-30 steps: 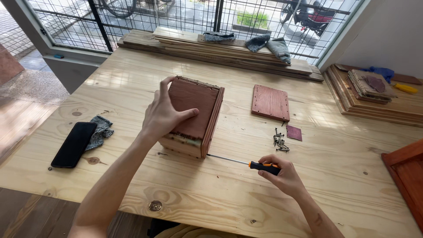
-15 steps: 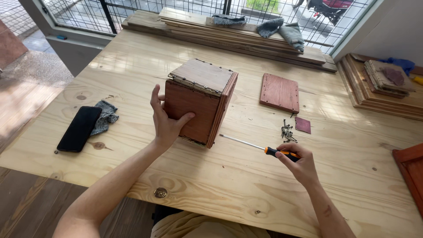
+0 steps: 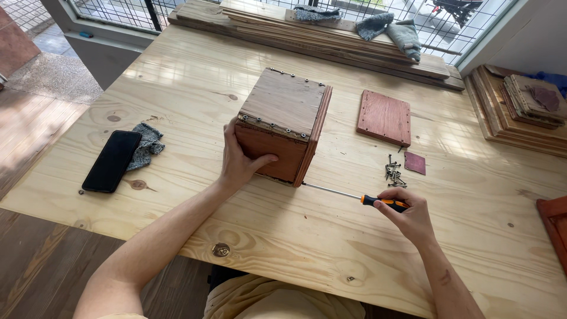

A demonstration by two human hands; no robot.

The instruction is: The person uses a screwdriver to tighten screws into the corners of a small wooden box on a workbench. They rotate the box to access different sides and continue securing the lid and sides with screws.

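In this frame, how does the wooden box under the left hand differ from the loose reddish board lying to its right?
The wooden box stands tall as an assembled cube; the reddish board is one flat panel lying on the table. The box has rows of screws along its top edges; the board shows none that I can make out. The left hand grips the box, and the screwdriver in the right hand points at its base; the board lies untouched. Both are reddish-brown wood.

Black phone (image 3: 111, 160) lying flat at the table's (image 3: 177, 88) left edge, grey rag (image 3: 147, 142) tucked against it. Reddish board (image 3: 384, 117) further right, loose screws (image 3: 393, 172) just below it
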